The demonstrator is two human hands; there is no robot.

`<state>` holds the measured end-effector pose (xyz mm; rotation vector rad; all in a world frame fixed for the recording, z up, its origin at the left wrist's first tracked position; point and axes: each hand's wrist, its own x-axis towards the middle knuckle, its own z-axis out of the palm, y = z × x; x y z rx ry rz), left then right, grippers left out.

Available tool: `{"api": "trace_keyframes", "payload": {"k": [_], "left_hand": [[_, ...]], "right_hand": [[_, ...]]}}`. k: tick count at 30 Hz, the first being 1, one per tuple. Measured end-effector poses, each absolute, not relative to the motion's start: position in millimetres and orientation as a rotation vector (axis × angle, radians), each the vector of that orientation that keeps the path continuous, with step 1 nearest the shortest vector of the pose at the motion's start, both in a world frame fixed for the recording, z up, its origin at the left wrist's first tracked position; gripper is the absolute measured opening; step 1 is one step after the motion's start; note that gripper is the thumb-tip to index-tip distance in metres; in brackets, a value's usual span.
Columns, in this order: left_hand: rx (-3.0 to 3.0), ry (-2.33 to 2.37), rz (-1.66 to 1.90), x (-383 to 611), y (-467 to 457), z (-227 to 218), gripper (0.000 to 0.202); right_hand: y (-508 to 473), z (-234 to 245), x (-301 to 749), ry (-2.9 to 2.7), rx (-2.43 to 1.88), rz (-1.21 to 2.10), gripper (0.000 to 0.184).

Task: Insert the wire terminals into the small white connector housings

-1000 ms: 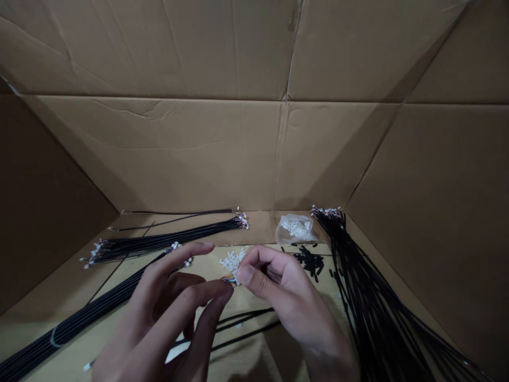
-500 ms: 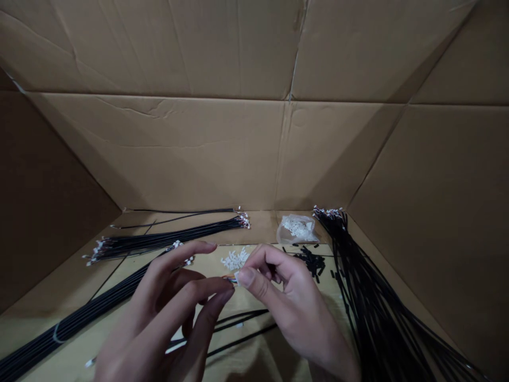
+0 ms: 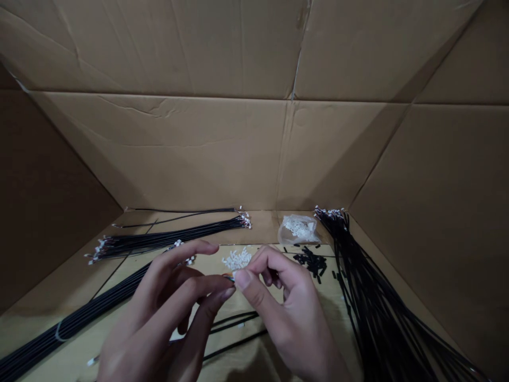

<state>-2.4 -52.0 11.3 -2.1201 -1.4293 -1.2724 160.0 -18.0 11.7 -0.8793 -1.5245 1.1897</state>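
Between my two hands are the thin coloured wires (image 3: pixel 228 277) of a black cable, ending in a small white connector that my fingertips mostly cover. My left hand (image 3: pixel 170 313) pinches the wires between thumb and a finger, its index finger raised. My right hand (image 3: pixel 282 302) is closed with thumb and index finger on the white connector. Below the hands, black cables (image 3: pixel 234 345) run across the work surface. A heap of small white connector pieces (image 3: pixel 237 259) lies just beyond my fingertips. Whether the connector is fully seated on the wires I cannot tell.
A pile of short black sleeves (image 3: pixel 312 261) lies to the right, with a clear bag of white parts (image 3: pixel 299 229) behind. Large black cable bundles lie at right (image 3: pixel 369 297), left (image 3: pixel 99 313) and back left (image 3: pixel 178 232). Cardboard walls (image 3: pixel 199 154) enclose the surface.
My hands have shifted very slightly; the right thumb now covers more of the white connector. Both hands keep their pinch, and the view has moved a little.
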Motion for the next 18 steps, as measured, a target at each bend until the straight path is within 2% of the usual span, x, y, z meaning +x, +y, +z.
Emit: {"api": "trace_keyframes", "payload": {"k": [8,15,18], "left_hand": [[-2.069,-1.48,-1.294,1,-54,5,0.011],[-2.103,-1.432,-1.285,-3,-51,6,0.009],[-2.128,-1.408,-1.296,-2,-49,5,0.01]], "right_hand": [[-19,9,153,-1.502,-0.88,1.077,0.024],[-8,4,158,-1.277,-0.794,1.549,0.03],[-5,4,160,-1.189,-0.731,1.638,0.03]]}}
